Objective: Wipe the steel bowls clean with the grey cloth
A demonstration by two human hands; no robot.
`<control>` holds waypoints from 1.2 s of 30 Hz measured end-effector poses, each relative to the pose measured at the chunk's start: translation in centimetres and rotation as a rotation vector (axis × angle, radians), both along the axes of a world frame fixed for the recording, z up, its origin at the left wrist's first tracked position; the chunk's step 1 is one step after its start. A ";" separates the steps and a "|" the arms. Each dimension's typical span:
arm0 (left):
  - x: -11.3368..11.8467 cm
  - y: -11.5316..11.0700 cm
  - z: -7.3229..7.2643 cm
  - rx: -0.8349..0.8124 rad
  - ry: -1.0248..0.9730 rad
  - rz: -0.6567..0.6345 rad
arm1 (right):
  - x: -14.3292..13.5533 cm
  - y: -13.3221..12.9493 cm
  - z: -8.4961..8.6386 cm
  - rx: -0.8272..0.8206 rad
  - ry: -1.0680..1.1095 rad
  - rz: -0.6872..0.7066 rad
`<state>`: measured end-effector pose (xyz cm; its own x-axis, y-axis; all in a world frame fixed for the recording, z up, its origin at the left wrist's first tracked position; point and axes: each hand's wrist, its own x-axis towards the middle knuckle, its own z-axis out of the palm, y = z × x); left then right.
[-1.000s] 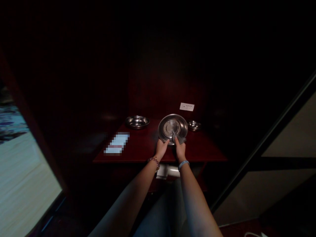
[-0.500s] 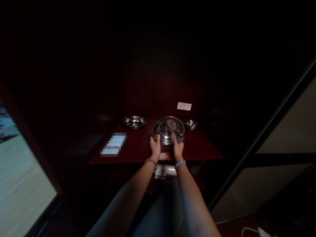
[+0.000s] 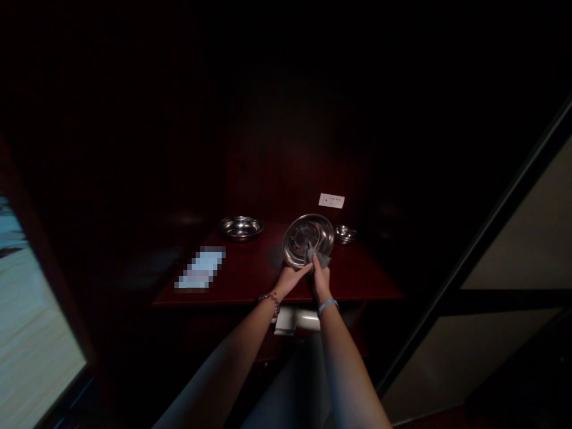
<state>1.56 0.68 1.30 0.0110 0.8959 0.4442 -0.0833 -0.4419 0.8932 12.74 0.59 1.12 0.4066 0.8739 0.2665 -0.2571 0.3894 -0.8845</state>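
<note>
A shiny metal basin [image 3: 328, 229] is held tilted up above the dark red desk [image 3: 250, 280], one round face turned toward me. My left hand [image 3: 291, 280] grips its lower rim, thumb stretched along the near side and the other fingers hidden behind. In my right hand [image 3: 320, 279] a grey cloth [image 3: 322, 260] is pinched and lies against the basin's lower right edge. The two hands are close together, almost touching at the thumbs.
Back left on the desk stands another metal basin [image 3: 241, 229]. Small metal bowls [image 3: 345, 234] sit behind on the right. A blurred pale rectangle [image 3: 201, 268] lies at left. A white socket plate [image 3: 331, 200] is on the back wall; a white box [image 3: 285, 322] rests under the desktop.
The basin has been turned and tilted, with its face more toward me. My left hand has shifted along the rim closer to my right hand, and the cloth has moved slightly left and down.
</note>
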 end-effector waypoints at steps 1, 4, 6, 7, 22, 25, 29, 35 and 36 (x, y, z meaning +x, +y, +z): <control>-0.1 -0.1 -0.1 -0.031 0.046 0.016 | 0.0 0.1 -0.1 -0.002 -0.012 -0.013; -0.1 -0.1 -0.2 -0.094 0.079 0.116 | 0.0 0.2 -0.1 -0.012 -0.011 -0.020; 0.2 0.2 -0.2 -0.101 0.040 0.131 | -0.1 0.2 -0.2 -0.014 0.019 -0.012; 0.3 0.5 -0.2 -0.097 0.008 0.120 | -0.2 0.2 -0.1 -0.011 0.033 -0.013; -0.6 -0.1 1.2 -0.092 -0.311 0.281 | -0.5 0.1 0.2 0.063 -0.011 -0.120; -0.2 -0.3 1.5 -0.055 -0.275 0.187 | -0.4 0.1 0.2 0.058 0.041 -0.165; 0.1 -0.6 1.2 0.011 -0.060 0.176 | 0.0 0.2 -0.1 0.017 0.047 -0.216; 0.0 -0.2 0.2 -0.053 0.191 0.226 | 0.2 0.3 -0.4 -0.014 -0.068 -0.187; 0.0 -0.1 0.1 -0.062 0.182 0.225 | 0.3 0.3 -0.4 -0.016 -0.071 -0.173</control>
